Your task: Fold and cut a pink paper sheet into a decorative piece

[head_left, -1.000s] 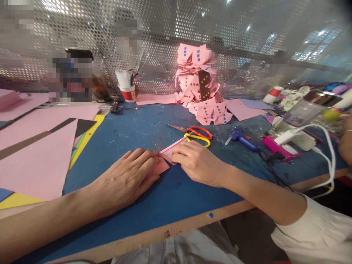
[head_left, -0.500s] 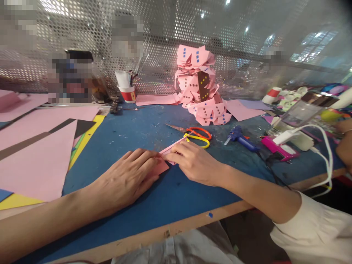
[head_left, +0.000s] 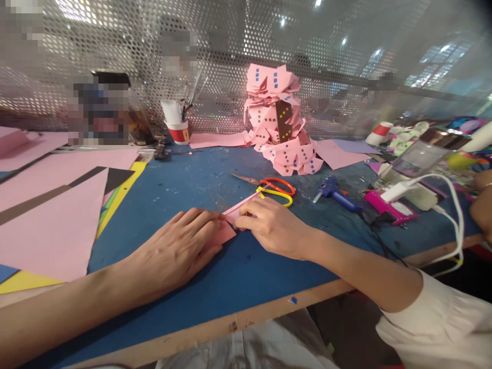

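My left hand (head_left: 192, 240) lies flat on the blue tabletop, its fingers stretched over a small pink paper (head_left: 226, 234). Only a corner of that paper shows past my fingertips. My right hand (head_left: 265, 225) is closed in a pinch on a narrow pink paper strip (head_left: 240, 205), which slants up toward the scissors. Whether strip and corner are one folded sheet I cannot tell. The scissors (head_left: 274, 188), with one red and one yellow handle, lie just beyond my right hand. Its fingertips are partly hidden behind the hand.
A tower of pink paper pieces (head_left: 279, 118) with coloured dots stands at the back. Pink sheets (head_left: 57, 225) cover the left. A blue glue gun (head_left: 340, 197) and a magenta power socket (head_left: 388, 206) with a white cable lie right. Another person's hand (head_left: 483, 205) shows at the right edge.
My right fingertips have shifted slightly along the pink paper and curled in more. My left hand has stayed in place.
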Tool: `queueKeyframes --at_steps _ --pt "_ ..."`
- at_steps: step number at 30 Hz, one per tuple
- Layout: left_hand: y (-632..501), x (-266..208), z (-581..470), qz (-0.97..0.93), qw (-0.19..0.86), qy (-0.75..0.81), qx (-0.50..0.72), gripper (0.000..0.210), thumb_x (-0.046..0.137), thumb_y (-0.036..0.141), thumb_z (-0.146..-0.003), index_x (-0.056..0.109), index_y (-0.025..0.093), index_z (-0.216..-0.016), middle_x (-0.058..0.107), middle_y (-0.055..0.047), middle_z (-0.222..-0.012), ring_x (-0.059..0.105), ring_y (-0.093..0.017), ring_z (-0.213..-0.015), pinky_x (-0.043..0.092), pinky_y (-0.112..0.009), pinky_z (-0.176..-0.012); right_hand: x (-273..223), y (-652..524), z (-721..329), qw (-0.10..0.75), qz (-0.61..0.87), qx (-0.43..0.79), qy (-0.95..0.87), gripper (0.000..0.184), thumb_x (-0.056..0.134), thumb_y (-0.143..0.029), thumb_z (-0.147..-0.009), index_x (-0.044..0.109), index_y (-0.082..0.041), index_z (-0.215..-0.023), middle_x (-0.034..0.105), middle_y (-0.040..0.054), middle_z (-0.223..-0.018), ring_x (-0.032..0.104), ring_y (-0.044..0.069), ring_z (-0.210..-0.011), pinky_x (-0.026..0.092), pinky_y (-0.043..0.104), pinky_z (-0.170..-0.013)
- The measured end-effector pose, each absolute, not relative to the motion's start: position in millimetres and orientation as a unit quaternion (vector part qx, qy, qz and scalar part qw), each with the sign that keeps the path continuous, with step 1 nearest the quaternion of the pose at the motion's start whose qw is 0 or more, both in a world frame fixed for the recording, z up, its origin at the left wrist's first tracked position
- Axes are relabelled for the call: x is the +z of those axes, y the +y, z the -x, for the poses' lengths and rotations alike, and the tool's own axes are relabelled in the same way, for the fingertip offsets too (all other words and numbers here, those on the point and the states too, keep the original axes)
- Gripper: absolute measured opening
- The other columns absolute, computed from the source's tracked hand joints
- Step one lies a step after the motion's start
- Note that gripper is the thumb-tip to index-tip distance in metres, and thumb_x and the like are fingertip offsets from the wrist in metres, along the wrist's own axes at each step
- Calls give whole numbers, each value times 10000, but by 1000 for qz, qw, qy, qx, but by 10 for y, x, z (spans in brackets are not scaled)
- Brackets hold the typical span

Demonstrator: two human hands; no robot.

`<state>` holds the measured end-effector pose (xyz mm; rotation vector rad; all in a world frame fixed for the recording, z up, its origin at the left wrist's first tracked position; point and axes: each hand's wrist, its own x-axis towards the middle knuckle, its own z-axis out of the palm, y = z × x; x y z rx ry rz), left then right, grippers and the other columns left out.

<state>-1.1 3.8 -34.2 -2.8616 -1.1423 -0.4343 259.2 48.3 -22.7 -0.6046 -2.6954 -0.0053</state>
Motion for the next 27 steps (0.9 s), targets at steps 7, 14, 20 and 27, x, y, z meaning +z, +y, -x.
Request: queueKeyframes --at_steps 7,14,20,27 --pt "36 -325 5 920 19 -366 -138 328 467 353 -1042 543 219 -1332 603 -85 -1350 550 -263 -1192 468 -443 -998 -213 488 -2630 188 202 -8 -961 271 448 -59 -973 675 -187 -1047 666 67 -1053 584 203 -1025 453 388 -964" --pt "41 -324 5 918 8 -368 -149 299 496 340 -1024 585 219 -1282 623 -90 -1318 568 -261 -1189 474 -437 -1015 -208 497 -2679 202 185 3 -962 265 472 -56 -955 690 -190 -1021 701 60 -1058 621 188 -1017 489 355 -940" --pt "40 -327 9 919 13 -369 -140 322 480 356 -1033 564 221 -1312 608 -92 -1348 554 -268 -1210 465 -452 -1031 -203 499 -2675 233 202 41 -950 296 464 -11 -913 662 -177 -1057 717 57 -1074 634 184 -1016 500 357 -945" --pt "29 -320 8 920 24 -367 -137 312 459 359 -1044 573 196 -1283 622 -106 -1310 564 -274 -1171 483 -457 -992 -221 524 -2667 236 196 43 -951 262 460 -6 -910 663 -170 -941 719 47 -1011 635 187 -978 504 352 -921"
